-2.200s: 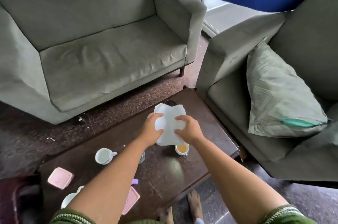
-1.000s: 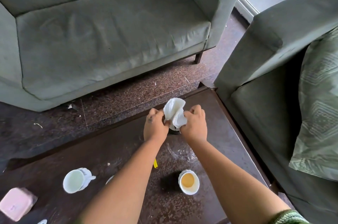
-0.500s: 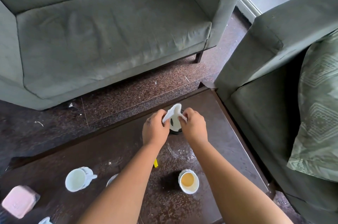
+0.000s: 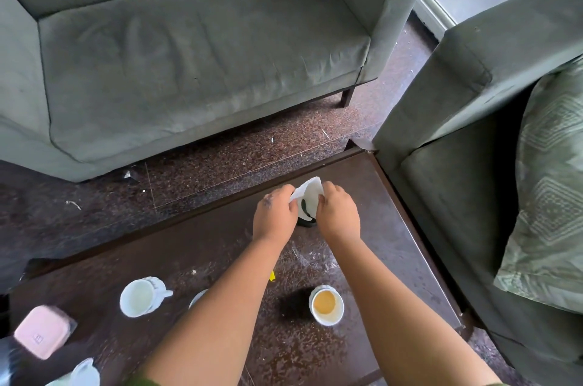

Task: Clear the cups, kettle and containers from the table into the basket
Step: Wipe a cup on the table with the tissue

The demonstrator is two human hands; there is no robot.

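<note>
Two big grey-green sofas (image 4: 202, 48) stand around a dark brown table (image 4: 195, 256). On its left edge sits a pink box (image 4: 42, 335). Near it lies a white cup (image 4: 140, 296), tipped on its side. Another white cup (image 4: 326, 305) stands up with yellow-brown drink inside. At the far end, the left hand (image 4: 275, 216) and right hand (image 4: 338, 212) both pinch a white cloth (image 4: 308, 198) over something small and dark.

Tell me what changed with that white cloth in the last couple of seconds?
Both hands, left and right, crumpled the white cloth from a spread sheet into a wad, lowering it onto a dark object. The tea cup, empty cup and pink container stayed put.
</note>
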